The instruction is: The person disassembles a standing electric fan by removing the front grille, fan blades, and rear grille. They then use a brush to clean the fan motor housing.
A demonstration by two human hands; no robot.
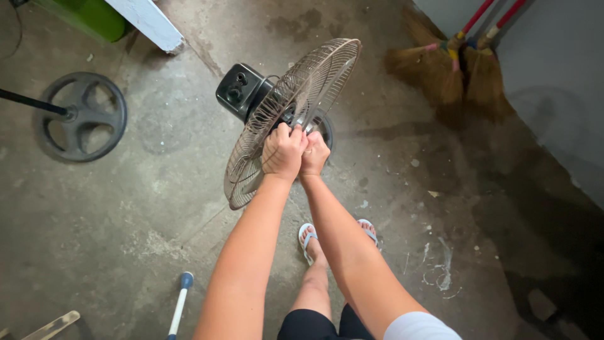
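You stand over a fan (pixel 277 107) on the concrete floor (pixel 157 208), mid-scene. Your left hand (pixel 283 151) and right hand (pixel 314 154) are both curled tight on the wire grille (pixel 296 94) at its near face, touching each other. The grille looks still attached to the black motor housing (pixel 242 91), so I judge the work is early. Two brooms (pixel 459 69) lean at the far right.

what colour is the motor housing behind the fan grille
Black, glossy, with two knobs on top. The motor housing shows best in the head view.
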